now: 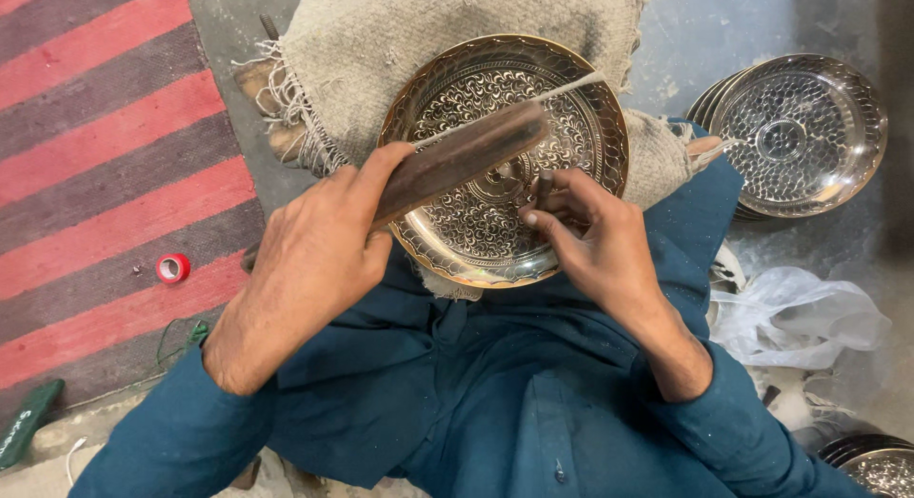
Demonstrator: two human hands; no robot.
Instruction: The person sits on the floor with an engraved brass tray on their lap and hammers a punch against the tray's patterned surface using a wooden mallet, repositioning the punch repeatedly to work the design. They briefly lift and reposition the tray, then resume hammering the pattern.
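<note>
Materials and finish
Plate (476, 174): glossy embossed metal. Mallet (466, 160): dark, worn wood. Sack (381, 50): coarse woven cloth. Rug (105, 155): matt, ribbed. Bag (800, 317): thin plastic.

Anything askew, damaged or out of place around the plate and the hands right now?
Nothing looks damaged. The engraved plate sits on frayed burlap. The left hand holds a wooden bar; the right hand pinches a small tool. A red tape roll lies loose on the striped mat.

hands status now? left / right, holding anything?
Left hand: closed on a dark wooden bar, held over the engraved plate.
Right hand: closed, pinching a small punch against the plate.
</note>
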